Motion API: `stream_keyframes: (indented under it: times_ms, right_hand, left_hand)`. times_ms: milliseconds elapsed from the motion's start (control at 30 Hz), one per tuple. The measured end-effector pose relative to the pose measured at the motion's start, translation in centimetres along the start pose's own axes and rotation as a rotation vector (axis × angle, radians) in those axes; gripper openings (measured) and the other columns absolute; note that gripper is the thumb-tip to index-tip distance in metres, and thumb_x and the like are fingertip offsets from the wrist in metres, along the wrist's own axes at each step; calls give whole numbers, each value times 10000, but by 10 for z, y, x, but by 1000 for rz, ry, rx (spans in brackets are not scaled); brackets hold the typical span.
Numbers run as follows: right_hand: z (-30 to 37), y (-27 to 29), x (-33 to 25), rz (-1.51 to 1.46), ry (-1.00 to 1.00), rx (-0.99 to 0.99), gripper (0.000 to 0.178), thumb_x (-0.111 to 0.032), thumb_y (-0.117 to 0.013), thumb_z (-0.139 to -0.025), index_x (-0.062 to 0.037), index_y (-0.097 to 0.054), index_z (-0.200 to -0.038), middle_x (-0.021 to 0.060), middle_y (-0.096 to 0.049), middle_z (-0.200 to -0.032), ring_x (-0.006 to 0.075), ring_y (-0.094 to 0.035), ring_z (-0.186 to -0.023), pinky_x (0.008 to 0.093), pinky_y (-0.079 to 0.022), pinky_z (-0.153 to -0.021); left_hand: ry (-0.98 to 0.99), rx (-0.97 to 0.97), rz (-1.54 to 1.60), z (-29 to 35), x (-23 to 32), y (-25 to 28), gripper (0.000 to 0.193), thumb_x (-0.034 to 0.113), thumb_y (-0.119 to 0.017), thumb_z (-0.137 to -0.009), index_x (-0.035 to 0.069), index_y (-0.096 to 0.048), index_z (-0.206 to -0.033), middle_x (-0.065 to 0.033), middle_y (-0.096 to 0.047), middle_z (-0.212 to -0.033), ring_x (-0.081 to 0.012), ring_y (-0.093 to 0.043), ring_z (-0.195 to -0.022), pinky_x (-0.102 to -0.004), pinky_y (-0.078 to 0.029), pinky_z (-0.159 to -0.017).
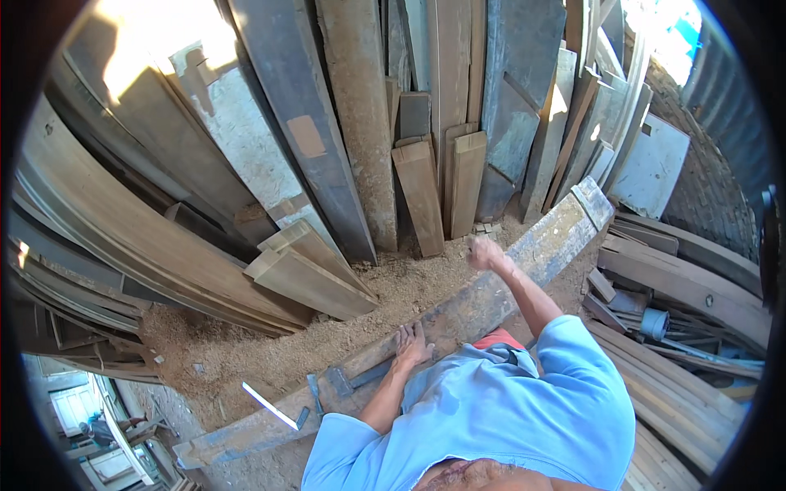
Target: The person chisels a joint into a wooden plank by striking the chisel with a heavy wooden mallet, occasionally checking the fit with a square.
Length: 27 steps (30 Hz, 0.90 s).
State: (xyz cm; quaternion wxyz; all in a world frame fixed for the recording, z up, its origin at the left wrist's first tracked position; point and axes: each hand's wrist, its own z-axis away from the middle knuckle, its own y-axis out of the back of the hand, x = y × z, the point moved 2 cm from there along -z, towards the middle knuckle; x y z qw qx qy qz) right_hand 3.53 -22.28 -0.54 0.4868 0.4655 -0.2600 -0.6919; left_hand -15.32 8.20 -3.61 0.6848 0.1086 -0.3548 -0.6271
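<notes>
A long, worn wooden beam runs slantwise in front of me, scarred and dusty on top. My left hand rests on it, palm down with the fingers apart. Beyond the beam's far edge, my right hand is closed; whatever it may hold is hidden. On the beam left of my left hand lies a dark hammer-like tool, its handle partly covered by my forearm. Beside it is a narrow blue strip-like tool. Farther left, a try square with a pale blade and dark stock lies across the beam.
Wood shavings cover the ground beyond the beam. Upright boards lean along the far side, with short planks at their feet. Stacked timber and a blue-grey cylinder lie at right. Door frames stand at lower left.
</notes>
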Motion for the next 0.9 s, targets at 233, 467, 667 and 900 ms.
stream_keyframes:
  times_ms: [233, 467, 667, 900]
  right_hand:
    - [-149, 118, -8, 168, 64, 233, 594, -170, -669, -814, -76, -523, -1382, 230, -601, -1302, 423, -589, -1199, 532, -497, -990]
    - [-260, 140, -71, 300, 239, 242, 647, -214, -675, -838, -36, -484, -1430, 218, -539, -1401, 440, -515, -1299, 555, -447, -1049]
    - [-286, 126, -89, 509, 253, 297, 495, -234, -581, -870, -80, -579, -1340, 192, -552, -1335, 380, -561, -1215, 486, -443, -1028]
    - [-264, 151, -89, 454, 178, 101, 775, -372, -815, -752, -114, -525, -1423, 190, -542, -1390, 423, -470, -1342, 544, -397, -1116]
  left_hand:
    - [283, -115, 182, -25, 30, 14, 1089, 582, -617, -905, 13, -40, -1631, -416, -71, -1621, -538, -19, -1536, -556, 4, -1253]
    - [459, -123, 167, -37, 45, 5, 1154, 676, -596, -880, 33, -9, -1636, -438, -17, -1610, -610, 56, -1498, -630, 41, -1221]
    - [483, -99, 173, -44, 45, -7, 1182, 700, -600, -866, 29, -4, -1634, -481, -14, -1578, -645, 54, -1477, -671, 36, -1201]
    - [515, -328, 202, -68, 35, 5, 1154, 750, -563, -864, 128, 5, -1652, -308, -6, -1677, -534, 61, -1535, -692, 51, -1196]
